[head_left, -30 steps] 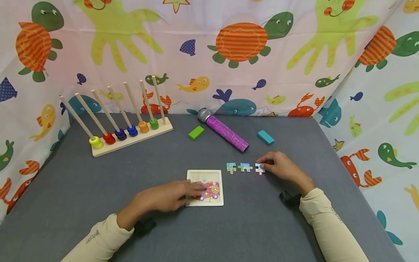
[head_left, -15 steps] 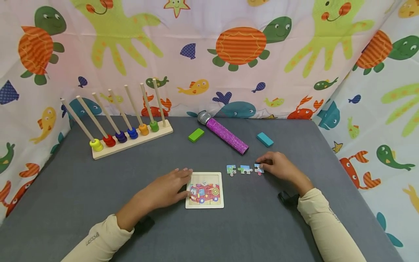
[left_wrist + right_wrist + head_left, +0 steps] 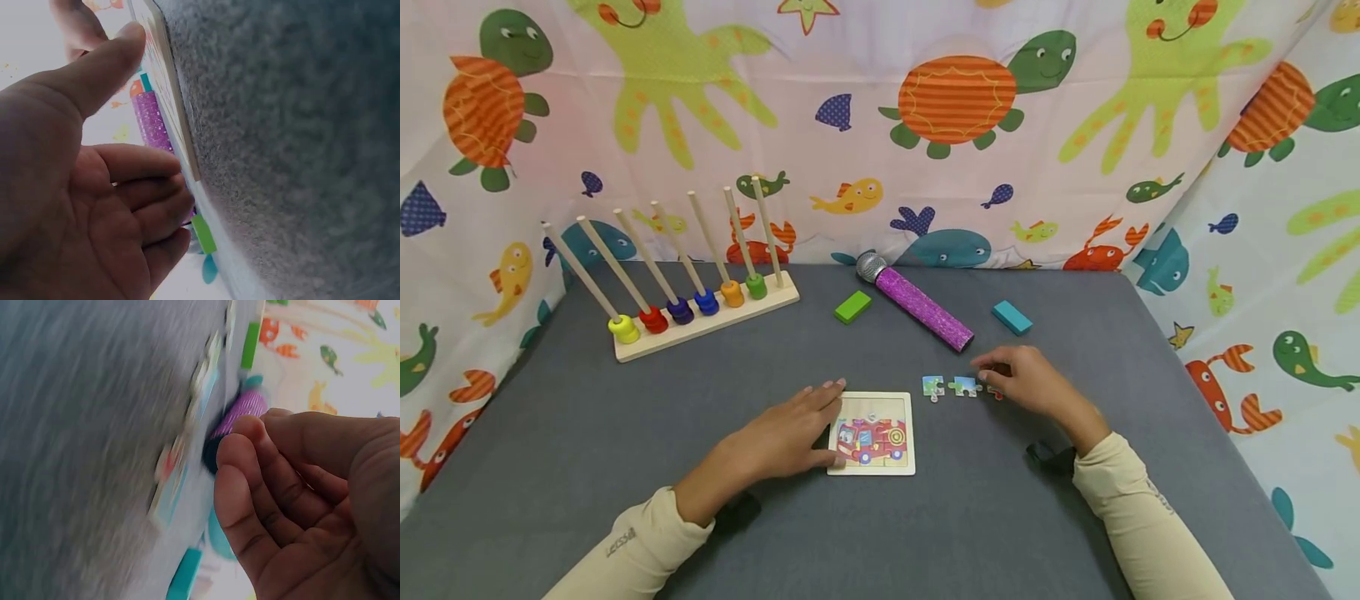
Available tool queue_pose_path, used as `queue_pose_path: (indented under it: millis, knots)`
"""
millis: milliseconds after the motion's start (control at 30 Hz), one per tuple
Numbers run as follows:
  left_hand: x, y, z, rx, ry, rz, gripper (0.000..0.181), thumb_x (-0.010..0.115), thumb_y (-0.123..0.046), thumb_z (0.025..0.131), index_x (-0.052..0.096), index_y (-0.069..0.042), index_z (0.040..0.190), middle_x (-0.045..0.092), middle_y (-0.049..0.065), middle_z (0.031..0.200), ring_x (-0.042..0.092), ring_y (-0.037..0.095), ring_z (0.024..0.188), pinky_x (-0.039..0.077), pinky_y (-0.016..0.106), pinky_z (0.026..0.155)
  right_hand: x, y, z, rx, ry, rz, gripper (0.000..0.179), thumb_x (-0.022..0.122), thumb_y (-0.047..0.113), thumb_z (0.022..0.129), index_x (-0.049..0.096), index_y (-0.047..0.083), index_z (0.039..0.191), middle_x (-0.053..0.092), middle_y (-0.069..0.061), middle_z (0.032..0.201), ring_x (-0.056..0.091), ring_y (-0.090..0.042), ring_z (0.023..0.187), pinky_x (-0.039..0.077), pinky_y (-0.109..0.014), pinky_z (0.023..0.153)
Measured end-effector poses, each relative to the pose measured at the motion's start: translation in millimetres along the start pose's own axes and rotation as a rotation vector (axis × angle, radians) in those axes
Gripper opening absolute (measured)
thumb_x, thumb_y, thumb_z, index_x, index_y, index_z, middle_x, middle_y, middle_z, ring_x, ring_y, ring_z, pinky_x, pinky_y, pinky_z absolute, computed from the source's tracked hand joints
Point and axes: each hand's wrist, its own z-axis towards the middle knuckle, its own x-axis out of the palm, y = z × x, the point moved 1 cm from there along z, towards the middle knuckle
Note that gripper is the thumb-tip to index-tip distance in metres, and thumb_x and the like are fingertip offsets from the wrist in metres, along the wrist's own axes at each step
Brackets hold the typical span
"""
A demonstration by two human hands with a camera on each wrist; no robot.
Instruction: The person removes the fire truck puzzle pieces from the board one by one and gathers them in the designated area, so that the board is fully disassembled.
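Here's my left grip (image 3: 782, 433), spread along the nine-o'clock edge of the square, pale-wood puzzle tray (image 3: 871, 471) picturing a red truck. At the tray's two o'clock, three blue-and-green jigsaw pieces (image 3: 965, 387) lie in a row, my right grip (image 3: 1028, 381) hovering, loosely curled, just beside them!

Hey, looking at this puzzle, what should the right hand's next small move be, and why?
I'd probably have the right hand pinch the leftmost loose piece: the hand seems to hold nothing, that piece lies nearest the puzzle board, and the board's upper part shows bare wood. The left hand touches the board's left side, so it could likely steady it.
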Motion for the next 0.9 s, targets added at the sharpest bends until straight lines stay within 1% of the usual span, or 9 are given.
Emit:
queue_pose_path:
  millis: [100,233,333,433,600,767,900]
  knots:
    - [-0.3,-0.5,2.8,0.005,0.011,0.012,0.08,0.067,-0.046,0.089,0.038,0.001,0.147,0.024,0.015,0.158,0.025,0.027,0.143,0.021,0.045,0.114,6,11,3.1,-0.041,0.014,0.03,0.019,0.063,0.003,0.093,0.072,-0.001,0.11,0.07,-0.008,0.094,0.057,-0.012,0.069,0.049,-0.028,0.06]
    - [-0.4,-3.1,5.5,-0.014,0.031,0.046,0.08,0.067,-0.048,0.09,0.041,0.002,0.146,0.026,0.014,0.157,0.026,0.027,0.143,0.021,0.044,0.114,18,23,7.7,-0.116,0.012,0.054,0.016,0.065,0.002,0.092,0.074,0.001,0.105,0.071,-0.005,0.095,0.057,-0.011,0.075,0.05,-0.027,0.065]
    - [0.3,-5.3,7.0,-0.04,0.042,0.054,0.08,0.066,-0.049,0.09,0.041,0.003,0.145,0.026,0.013,0.157,0.026,0.027,0.143,0.021,0.044,0.115,28,31,10.1,-0.144,0.01,0.082,0.016,0.065,0.003,0.092,0.075,0.003,0.105,0.072,-0.003,0.096,0.057,-0.011,0.077,0.051,-0.026,0.067]
    - [1.4,-6.6,8.2,-0.053,0.038,0.048,0.08,0.067,-0.049,0.089,0.041,0.002,0.145,0.027,0.012,0.157,0.026,0.027,0.143,0.021,0.044,0.114,35,40,12.1,-0.151,0.013,0.126,0.016,0.065,0.006,0.093,0.075,0.004,0.106,0.071,-0.002,0.096,0.058,-0.012,0.078,0.051,-0.028,0.068]
    - [1.1,-7.7,9.7,-0.044,0.02,0.047,0.081,0.067,-0.049,0.089,0.042,0.004,0.144,0.028,0.013,0.157,0.027,0.027,0.143,0.021,0.043,0.114,49,54,16.1,-0.148,0.085,0.198,0.018,0.063,0.009,0.095,0.074,0.005,0.108,0.07,-0.001,0.097,0.059,-0.012,0.08,0.052,-0.029,0.07]
    - [1.2,-7.7,10.2,-0.033,0.028,0.041,0.08,0.068,-0.047,0.09,0.042,0.005,0.144,0.027,0.015,0.156,0.026,0.028,0.143,0.021,0.044,0.114,61,66,20.8,-0.172,0.136,0.249,0.017,0.063,0.009,0.095,0.074,0.004,0.107,0.071,-0.002,0.099,0.061,-0.009,0.082,0.052,-0.027,0.072]
    - [1.9,-8.0,8.5,-0.034,0.023,0.011,0.078,0.069,-0.044,0.089,0.042,0.007,0.143,0.028,0.017,0.156,0.026,0.031,0.142,0.022,0.046,0.114,69,77,23.6,-0.188,0.181,0.307,0.017,0.062,0.006,0.095,0.074,0.003,0.107,0.072,-0.003,0.098,0.061,-0.01,0.081,0.05,-0.025,0.068]
